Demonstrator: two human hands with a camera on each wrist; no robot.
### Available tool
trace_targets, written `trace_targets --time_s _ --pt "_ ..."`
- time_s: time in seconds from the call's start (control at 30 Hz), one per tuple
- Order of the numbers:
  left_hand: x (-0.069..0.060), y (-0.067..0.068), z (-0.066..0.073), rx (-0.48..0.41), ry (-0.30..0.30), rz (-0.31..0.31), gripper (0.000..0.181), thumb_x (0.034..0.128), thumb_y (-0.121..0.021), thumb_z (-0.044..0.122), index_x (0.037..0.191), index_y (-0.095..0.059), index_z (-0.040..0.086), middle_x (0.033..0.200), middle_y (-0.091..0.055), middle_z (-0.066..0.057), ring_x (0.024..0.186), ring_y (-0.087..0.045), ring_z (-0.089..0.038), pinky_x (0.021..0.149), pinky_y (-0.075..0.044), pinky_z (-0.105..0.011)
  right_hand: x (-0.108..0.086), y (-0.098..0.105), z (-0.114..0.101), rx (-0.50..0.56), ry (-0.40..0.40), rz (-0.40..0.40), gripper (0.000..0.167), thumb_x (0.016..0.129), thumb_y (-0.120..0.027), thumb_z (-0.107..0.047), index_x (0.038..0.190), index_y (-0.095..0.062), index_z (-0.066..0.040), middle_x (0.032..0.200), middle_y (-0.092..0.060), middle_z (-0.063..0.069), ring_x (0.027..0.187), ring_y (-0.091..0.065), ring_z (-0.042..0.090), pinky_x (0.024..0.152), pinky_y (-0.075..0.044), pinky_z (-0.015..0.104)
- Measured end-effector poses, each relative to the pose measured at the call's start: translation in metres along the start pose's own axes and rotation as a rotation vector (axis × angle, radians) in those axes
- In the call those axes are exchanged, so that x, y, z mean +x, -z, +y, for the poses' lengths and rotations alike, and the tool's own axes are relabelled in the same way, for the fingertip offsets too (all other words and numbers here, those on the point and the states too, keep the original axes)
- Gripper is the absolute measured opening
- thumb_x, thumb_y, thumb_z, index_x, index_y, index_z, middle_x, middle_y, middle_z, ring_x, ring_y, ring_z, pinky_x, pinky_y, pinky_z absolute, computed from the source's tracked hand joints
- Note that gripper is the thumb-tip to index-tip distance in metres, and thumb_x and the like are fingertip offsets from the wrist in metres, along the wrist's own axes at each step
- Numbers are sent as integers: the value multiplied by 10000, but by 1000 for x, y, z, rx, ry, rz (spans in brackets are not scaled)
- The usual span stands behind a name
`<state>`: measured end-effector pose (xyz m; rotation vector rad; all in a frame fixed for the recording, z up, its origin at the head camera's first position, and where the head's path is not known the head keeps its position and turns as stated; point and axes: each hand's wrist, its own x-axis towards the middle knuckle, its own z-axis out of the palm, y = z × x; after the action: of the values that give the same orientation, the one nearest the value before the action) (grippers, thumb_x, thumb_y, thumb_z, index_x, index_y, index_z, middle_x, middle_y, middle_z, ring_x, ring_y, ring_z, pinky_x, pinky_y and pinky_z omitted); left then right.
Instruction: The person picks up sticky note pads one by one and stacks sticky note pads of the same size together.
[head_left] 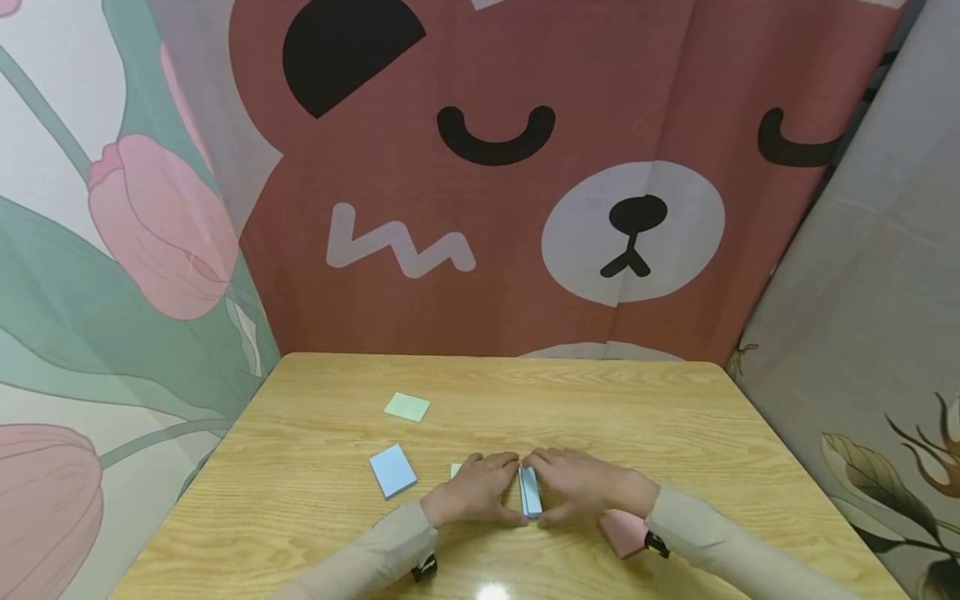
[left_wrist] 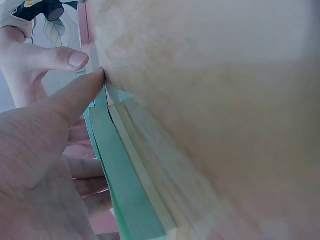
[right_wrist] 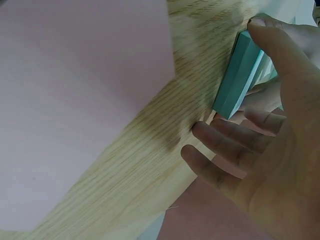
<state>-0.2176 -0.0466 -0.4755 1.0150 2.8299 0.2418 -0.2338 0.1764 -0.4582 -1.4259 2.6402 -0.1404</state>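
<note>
A narrow pale-blue folded paper strip [head_left: 530,492] lies lengthwise between my two hands on the wooden table. My left hand [head_left: 478,492] holds it from the left, fingertips at the far end and thumb at the near end. From the other side my right hand [head_left: 585,483] holds it likewise. In the right wrist view, the thumb [right_wrist: 272,37] touches one end of the strip [right_wrist: 237,75], while the outer fingers stay loosely bent. The left wrist view shows layered folds in the paper [left_wrist: 122,170] beside the left thumb; some fingertip contacts are hidden.
A blue square pad [head_left: 392,472] lies left of the hands, with a light-green note [head_left: 407,407] farther back. Another pale note [head_left: 455,470] peeks from behind the left hand. Pink paper [head_left: 622,533] sits under the right wrist. Printed cloth [head_left: 487,308] hangs behind the wooden table [head_left: 600,400].
</note>
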Motion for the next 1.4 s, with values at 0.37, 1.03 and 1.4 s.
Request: trace_targets --time_s 0.37,1.03,1.4 --pt "0 -2 -1 16 -4 6 888 830 -687 631 1463 -458 52 1517 -421 -59 1380 -395 -199 1079 -354 -525 0 -4 2 -52 -36 -5 816 912 -608 -590 1442 -407 -2 1372 -514 120 1267 -503 289 1070 -392 473" --pt "0 0 0 25 0 -1 903 832 -678 638 1469 -444 43 1525 -410 -69 1380 -398 -206 1084 -351 -524 2 -6 1 -122 -66 -23 860 917 -559 -634 1462 -412 15 1416 -485 167 1287 -484 320 1051 -406 498" --pt "0 2 2 41 11 -19 912 838 -666 646 1477 -433 38 1533 -399 -64 1384 -391 -196 1088 -350 -509 2 -5 0 -133 -59 -30 847 919 -568 -620 1466 -409 7 1417 -481 169 1288 -483 337 1060 -398 494"
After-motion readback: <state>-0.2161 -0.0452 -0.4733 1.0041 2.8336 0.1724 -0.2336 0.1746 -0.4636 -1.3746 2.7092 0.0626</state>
